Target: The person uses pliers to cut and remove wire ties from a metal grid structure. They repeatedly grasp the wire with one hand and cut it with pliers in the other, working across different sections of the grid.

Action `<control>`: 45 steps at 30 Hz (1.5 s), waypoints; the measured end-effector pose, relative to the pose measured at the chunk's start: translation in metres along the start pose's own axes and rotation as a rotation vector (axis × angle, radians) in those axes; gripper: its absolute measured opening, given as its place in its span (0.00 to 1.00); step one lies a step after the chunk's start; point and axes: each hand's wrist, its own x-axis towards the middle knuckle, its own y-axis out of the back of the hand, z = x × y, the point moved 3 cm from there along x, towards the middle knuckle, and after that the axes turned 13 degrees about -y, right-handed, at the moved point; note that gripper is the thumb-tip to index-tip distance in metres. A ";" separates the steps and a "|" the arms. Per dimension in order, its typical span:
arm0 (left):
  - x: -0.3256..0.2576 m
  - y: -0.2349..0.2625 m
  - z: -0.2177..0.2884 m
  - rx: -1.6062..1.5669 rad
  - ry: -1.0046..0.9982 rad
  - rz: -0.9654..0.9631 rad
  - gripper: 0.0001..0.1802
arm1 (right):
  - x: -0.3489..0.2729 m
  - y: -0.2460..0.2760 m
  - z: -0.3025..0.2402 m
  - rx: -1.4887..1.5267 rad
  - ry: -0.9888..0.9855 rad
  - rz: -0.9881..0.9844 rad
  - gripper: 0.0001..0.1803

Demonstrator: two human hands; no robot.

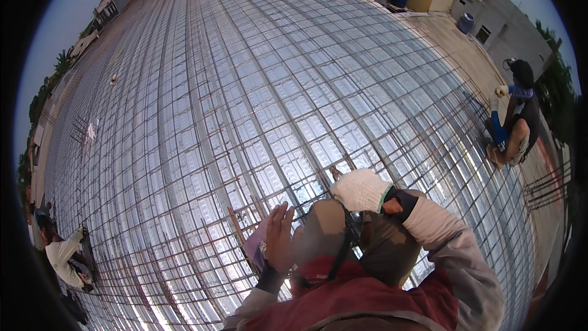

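My left hand [281, 233] is bare and raised beside my left knee, its fingers stretched upward. Against its outer side sits a purple, pale-edged, cloth-like piece [256, 244]; whether the hand grips it, I cannot tell. My right hand [360, 190], in a cream knitted glove with a green cuff edge, is bent closed just above the steel mesh [269, 141] in front of my knees. A small brown tip [335, 173] shows at its fingers, too small to name. Thin rust-brown bars cross in a grid over shiny ribbed metal sheets [306, 153].
One person [514, 113] in a dark cap squats at the right edge. Another person [62, 254] in a pale shirt crouches far left. Upright bars [548, 190] stick out at the right. A white bundle [92, 129] lies on the mesh at left. Buildings [502, 18] stand beyond.
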 end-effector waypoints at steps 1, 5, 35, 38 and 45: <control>0.019 -0.009 0.004 -0.051 0.009 -0.016 0.22 | -0.003 0.004 -0.009 0.004 0.024 -0.009 0.14; 0.051 -0.055 -0.004 -0.419 0.107 -0.138 0.18 | -0.023 0.034 -0.016 0.159 0.033 0.119 0.14; 0.280 0.013 -0.109 -1.573 0.186 0.779 0.22 | 0.018 0.040 0.048 1.510 0.163 -0.245 0.27; 0.270 0.015 -0.112 -1.425 0.090 0.791 0.23 | 0.001 0.044 0.030 1.600 0.045 -0.297 0.30; 0.274 0.001 -0.110 -1.506 0.110 0.834 0.24 | 0.010 0.027 0.026 1.536 0.148 -0.304 0.26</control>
